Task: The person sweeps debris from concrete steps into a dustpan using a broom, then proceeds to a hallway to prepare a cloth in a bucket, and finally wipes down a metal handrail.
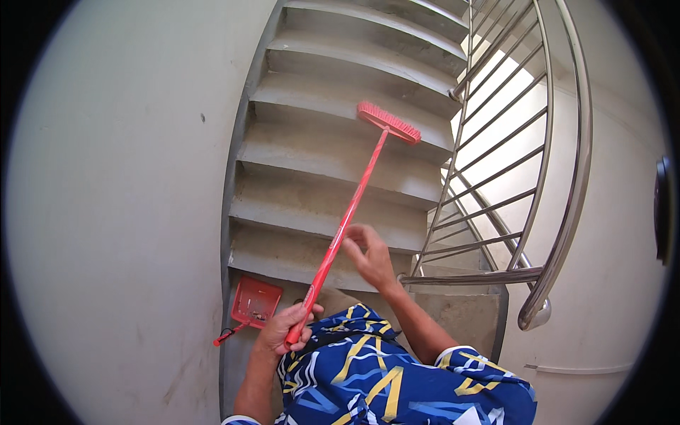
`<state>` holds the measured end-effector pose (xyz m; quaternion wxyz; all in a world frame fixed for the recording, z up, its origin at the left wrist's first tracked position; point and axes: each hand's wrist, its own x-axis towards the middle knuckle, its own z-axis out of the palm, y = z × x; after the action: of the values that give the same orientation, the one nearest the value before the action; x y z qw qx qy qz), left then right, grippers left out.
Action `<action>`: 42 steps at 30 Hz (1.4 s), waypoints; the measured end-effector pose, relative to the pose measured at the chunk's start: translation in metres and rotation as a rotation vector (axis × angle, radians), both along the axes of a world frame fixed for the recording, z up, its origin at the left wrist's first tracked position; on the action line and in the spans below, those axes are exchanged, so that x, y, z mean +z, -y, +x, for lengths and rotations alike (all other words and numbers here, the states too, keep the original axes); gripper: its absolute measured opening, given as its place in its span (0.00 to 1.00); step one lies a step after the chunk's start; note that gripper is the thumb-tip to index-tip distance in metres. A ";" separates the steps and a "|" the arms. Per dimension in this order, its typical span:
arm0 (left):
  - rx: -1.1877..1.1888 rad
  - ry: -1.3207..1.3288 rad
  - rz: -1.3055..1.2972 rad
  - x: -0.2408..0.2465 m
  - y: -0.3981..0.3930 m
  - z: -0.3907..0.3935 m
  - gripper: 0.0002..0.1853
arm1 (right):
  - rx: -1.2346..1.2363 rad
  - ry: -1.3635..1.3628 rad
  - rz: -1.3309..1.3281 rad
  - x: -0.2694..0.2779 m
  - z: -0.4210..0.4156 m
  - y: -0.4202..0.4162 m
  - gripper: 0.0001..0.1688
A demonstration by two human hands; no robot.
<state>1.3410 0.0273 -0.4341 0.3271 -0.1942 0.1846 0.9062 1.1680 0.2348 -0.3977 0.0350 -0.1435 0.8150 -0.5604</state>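
My left hand is closed around the lower end of a red broom handle. The handle slants up and to the right, to a red broom head whose bristles point up the stairs. My right hand is beside the middle of the handle, its fingers curved and slightly blurred; whether they touch it I cannot tell. A red dustpan with small debris in it lies on the floor to the left of my left hand, its short handle pointing down-left.
Concrete stairs rise ahead of me. A pale wall borders them on the left. A stainless steel railing with several bars runs along the right side, its lower end close to my right forearm.
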 end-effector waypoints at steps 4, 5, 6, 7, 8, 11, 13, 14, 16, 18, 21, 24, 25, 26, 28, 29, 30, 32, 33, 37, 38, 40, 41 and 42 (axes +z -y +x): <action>-0.260 -0.066 -0.513 0.015 -0.015 -0.007 0.17 | -0.264 0.399 0.111 -0.108 -0.054 -0.033 0.25; -0.358 -0.132 -0.690 0.018 -0.019 -0.009 0.17 | -0.214 0.655 -0.175 -0.117 -0.068 -0.033 0.24; -0.361 -0.100 -0.722 0.025 -0.023 -0.011 0.19 | -0.158 0.921 -0.476 -0.128 -0.074 -0.029 0.24; -0.380 -0.100 -0.760 0.022 -0.022 -0.009 0.19 | -0.170 0.922 -0.635 -0.136 -0.073 -0.023 0.21; -0.403 -0.101 -0.796 0.016 -0.019 -0.007 0.19 | -0.187 0.917 -0.794 -0.143 -0.072 -0.015 0.19; -0.438 -0.206 -0.917 0.011 -0.023 -0.029 0.16 | -0.275 0.833 -0.912 -0.142 -0.086 -0.017 0.14; -0.397 -0.407 -1.013 -0.006 -0.032 -0.049 0.14 | -0.281 0.769 -0.800 -0.140 -0.114 -0.045 0.11; -0.385 -0.498 -1.117 -0.011 -0.037 -0.060 0.14 | -0.313 0.754 -0.783 -0.137 -0.129 -0.058 0.10; -0.358 -0.674 -1.313 -0.014 -0.056 -0.084 0.13 | -0.491 0.831 -0.808 -0.129 -0.155 -0.078 0.08; -0.430 -0.680 -1.464 -0.005 -0.066 -0.098 0.12 | -0.583 0.876 -0.823 -0.139 -0.172 -0.093 0.09; -0.444 -0.601 -1.626 0.018 -0.060 -0.090 0.12 | -0.500 0.831 -0.756 -0.149 -0.175 -0.066 0.11; -0.397 -0.474 -1.759 0.042 -0.042 -0.050 0.18 | -0.380 0.834 -0.789 -0.158 -0.153 -0.011 0.11; -0.367 -0.404 -1.805 0.050 -0.028 -0.029 0.18 | -0.347 0.889 -0.772 -0.148 -0.137 0.026 0.11; -0.337 -0.347 -1.847 0.059 -0.016 -0.008 0.18 | -0.306 0.934 -0.795 -0.141 -0.122 0.058 0.11; -0.291 -0.220 -1.942 0.070 -0.011 0.018 0.17 | -0.167 1.049 -0.814 -0.134 -0.104 0.116 0.10; -0.281 -0.150 -1.996 0.074 -0.011 0.027 0.16 | -0.087 1.110 -0.838 -0.130 -0.098 0.141 0.10; -0.272 -0.084 -2.052 0.076 -0.009 0.034 0.16 | -0.007 1.167 -0.865 -0.128 -0.095 0.167 0.10; -0.147 -0.033 -2.120 0.067 -0.011 0.039 0.15 | 0.177 1.219 -0.899 -0.131 -0.096 0.212 0.11; -0.092 -0.001 -2.141 0.058 -0.017 0.042 0.14 | 0.260 1.252 -0.906 -0.140 -0.093 0.226 0.11; -0.026 0.112 -2.215 0.033 -0.037 0.031 0.10 | 0.387 1.390 -0.934 -0.156 -0.105 0.253 0.12; -0.014 0.096 -2.220 0.024 -0.036 0.028 0.10 | 0.396 1.380 -0.951 -0.165 -0.111 0.248 0.12; 0.008 0.050 -2.175 0.002 -0.039 0.024 0.10 | 0.355 1.341 -0.964 -0.194 -0.121 0.228 0.13; 0.018 0.049 -2.133 -0.011 -0.042 0.031 0.12 | 0.318 1.359 -0.918 -0.197 -0.110 0.223 0.13; 0.024 0.028 -2.084 -0.020 -0.048 0.035 0.13 | 0.266 1.362 -0.874 -0.200 -0.106 0.209 0.13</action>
<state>1.3762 0.0755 -0.4539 -0.0096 -0.3927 0.8698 0.2985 1.0623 0.0259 -0.5973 0.5293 0.1321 0.2992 -0.7829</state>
